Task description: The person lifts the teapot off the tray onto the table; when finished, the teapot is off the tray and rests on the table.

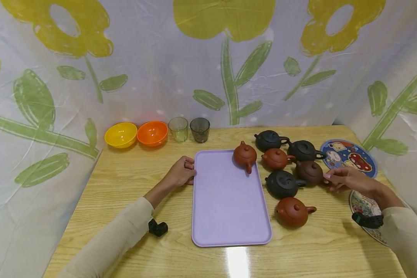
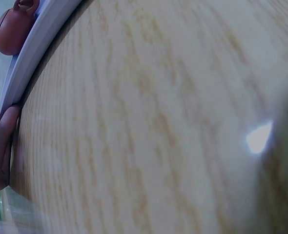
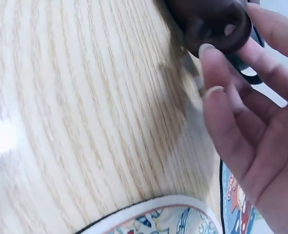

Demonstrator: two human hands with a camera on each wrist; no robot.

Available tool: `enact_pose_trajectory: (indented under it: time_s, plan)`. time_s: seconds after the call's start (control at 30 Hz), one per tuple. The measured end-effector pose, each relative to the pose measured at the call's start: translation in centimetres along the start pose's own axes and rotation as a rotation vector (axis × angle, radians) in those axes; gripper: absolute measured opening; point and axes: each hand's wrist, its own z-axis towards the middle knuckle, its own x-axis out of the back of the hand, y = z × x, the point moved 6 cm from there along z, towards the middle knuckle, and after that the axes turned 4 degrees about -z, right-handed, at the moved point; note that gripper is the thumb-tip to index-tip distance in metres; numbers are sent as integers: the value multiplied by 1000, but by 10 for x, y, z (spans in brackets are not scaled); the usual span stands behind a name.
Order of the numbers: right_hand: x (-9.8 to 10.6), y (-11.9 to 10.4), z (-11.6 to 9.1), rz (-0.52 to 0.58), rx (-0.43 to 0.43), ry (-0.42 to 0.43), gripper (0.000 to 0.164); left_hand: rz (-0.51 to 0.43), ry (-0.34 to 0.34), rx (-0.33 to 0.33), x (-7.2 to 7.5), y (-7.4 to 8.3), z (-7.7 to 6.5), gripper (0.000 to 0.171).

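My left hand (image 1: 180,172) grips the left rim of a lilac tray (image 1: 227,210); in the left wrist view a thumb and finger (image 2: 6,127) meet at the rim. On the tray's far right corner stands a red-brown teapot (image 1: 244,155). At the right, my right hand (image 1: 354,181) pinches the handle of a dark brown teapot (image 1: 309,173), whose loop handle (image 3: 239,36) shows between the fingers in the right wrist view. Around it stand black teapots (image 1: 282,184) and more red-brown teapots (image 1: 292,212), all right of the tray.
Along the back left of the table stand a yellow bowl (image 1: 121,136), an orange bowl (image 1: 152,134), a greenish glass (image 1: 178,130) and a grey glass (image 1: 199,130). Two round patterned mats lie at the right, a blue one (image 1: 363,151) and a pale-edged one (image 3: 168,212) nearer.
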Motion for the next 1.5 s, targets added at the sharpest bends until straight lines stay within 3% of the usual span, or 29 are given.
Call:
enact_pose_trajectory:
  time_s: [0.2,0.5,0.8,1.0,1.3,1.5]
  plan:
    - [13,-5,-10,2,-5,163,41,-11,-1,-1,0,-1,2,42]
    - [12,-51,-10,-70,41,233,41,0,6,-2,0,-2,2,42]
    - [-23,-118,14,-32,100,193,37,-11,5,15,1,-2,1,43]
    - [-48,-151,37,6,120,143,38,-9,2,16,1,-1,1,43]
    - [-77,-180,76,12,93,44,57,-14,-1,7,-1,0,1,43]
    - [-86,-188,93,64,41,31,75,-8,-2,14,0,-1,0,42]
